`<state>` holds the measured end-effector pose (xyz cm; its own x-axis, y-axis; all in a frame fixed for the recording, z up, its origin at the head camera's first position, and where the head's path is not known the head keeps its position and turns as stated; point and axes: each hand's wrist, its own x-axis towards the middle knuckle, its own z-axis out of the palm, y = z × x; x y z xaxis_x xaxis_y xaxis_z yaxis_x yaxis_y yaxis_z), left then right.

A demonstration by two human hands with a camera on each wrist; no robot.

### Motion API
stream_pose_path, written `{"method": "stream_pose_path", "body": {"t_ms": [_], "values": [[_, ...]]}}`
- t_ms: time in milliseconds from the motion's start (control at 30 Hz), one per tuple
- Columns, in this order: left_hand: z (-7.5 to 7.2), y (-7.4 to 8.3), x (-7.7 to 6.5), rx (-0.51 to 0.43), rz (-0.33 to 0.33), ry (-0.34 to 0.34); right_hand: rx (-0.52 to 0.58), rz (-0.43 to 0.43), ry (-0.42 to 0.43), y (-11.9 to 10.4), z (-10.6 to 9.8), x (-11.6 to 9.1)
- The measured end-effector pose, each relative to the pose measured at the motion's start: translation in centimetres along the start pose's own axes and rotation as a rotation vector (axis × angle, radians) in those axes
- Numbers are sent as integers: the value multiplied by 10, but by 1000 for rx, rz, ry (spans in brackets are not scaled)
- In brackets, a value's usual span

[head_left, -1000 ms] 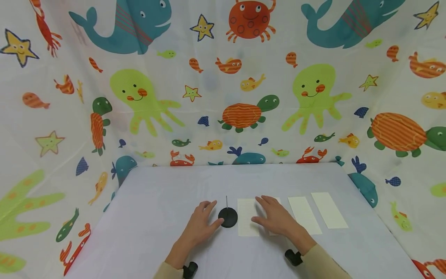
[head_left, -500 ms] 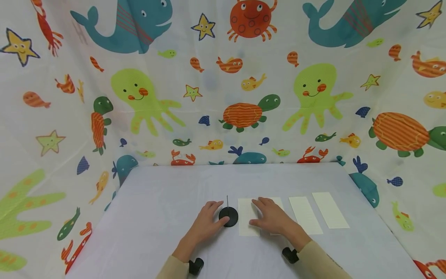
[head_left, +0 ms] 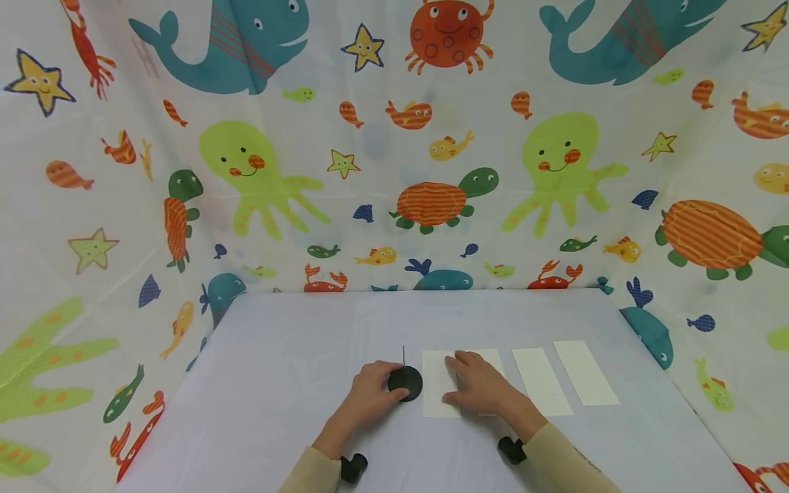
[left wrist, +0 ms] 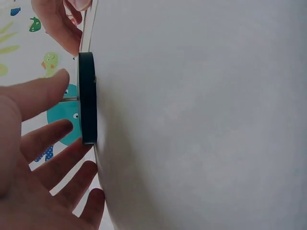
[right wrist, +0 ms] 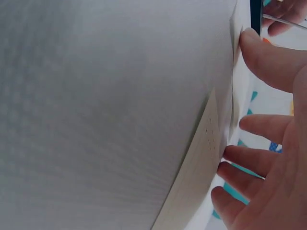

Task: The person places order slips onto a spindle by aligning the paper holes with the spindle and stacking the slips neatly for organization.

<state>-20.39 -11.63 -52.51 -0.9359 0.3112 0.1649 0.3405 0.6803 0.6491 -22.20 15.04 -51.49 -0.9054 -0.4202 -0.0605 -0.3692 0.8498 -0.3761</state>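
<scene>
On a white table (head_left: 246, 376) before a sea-animal curtain (head_left: 376, 226), the left hand (head_left: 372, 395), loosely spread, surrounds a black disc (head_left: 404, 381); the right hand (head_left: 479, 385), ungripping, spans pale paper (head_left: 434, 387).

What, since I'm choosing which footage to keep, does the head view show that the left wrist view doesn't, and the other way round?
Only the head view shows the flat faces of four pale paper pieces, both beige sleeves and the orange-shelled turtles.

Only the left wrist view shows the palm side of the left grip and, edge-on, the rim of the black disc.

Both share the left grip, the right grip, the black disc, its thin rod and the white table.
</scene>
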Motion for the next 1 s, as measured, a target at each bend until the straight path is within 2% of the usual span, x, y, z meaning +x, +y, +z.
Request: {"method": "stream_pose_path", "body": {"t_ms": [200,433,833,1000], "values": [[-2,6,-2,43,-14,-4,-25,1,-3,-3,3,1],[1,5,1,106,-20,-18,-40,10,4,-6,1,1],[-1,8,3,113,-28,-34,-48,5,25,-8,1,1],[0,9,1,110,-44,-44,-4,22,36,-9,3,1]]}}
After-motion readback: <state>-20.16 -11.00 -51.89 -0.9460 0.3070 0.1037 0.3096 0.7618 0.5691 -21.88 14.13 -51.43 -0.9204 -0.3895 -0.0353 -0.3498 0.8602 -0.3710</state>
